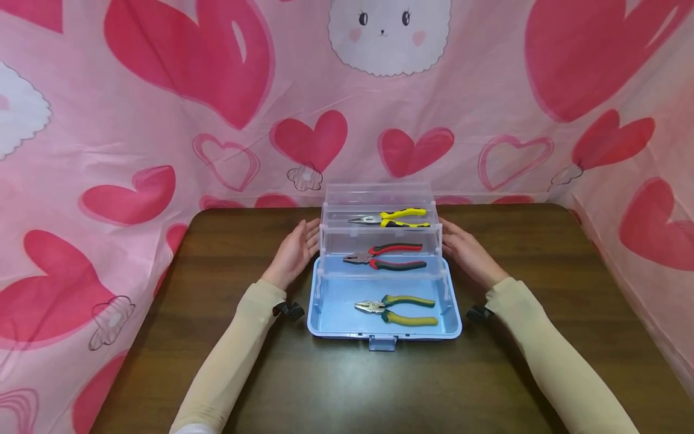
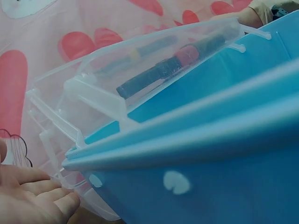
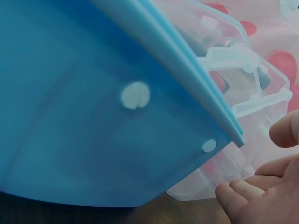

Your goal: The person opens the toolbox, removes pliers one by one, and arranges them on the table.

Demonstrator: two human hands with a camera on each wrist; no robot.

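Loosely spread, the left hand (image 1: 291, 257) and right hand (image 1: 470, 255) are sitting beside the box (image 1: 333, 310) near the table's (image 1: 347, 395) far edge — stair-like trays (image 1: 333, 240) are keeping the pliers (image 1: 401, 265) apart.

Tabletop (image 1: 575, 277): one cantilever toolbox (image 1: 338, 301), midway between left and right edges, nearer the far edge. Base: front combination pliers (image 1: 379, 307). Lower tray (image 1: 347, 238), behind: second combination pliers (image 1: 372, 256). Upper tray (image 1: 336, 217), rearmost: long-nose pliers (image 1: 385, 214). Front rim, centre: latch (image 1: 382, 343). Person's left hand (image 1: 293, 253) beside toolbox's left rear; right hand (image 1: 468, 250) beside right rear.
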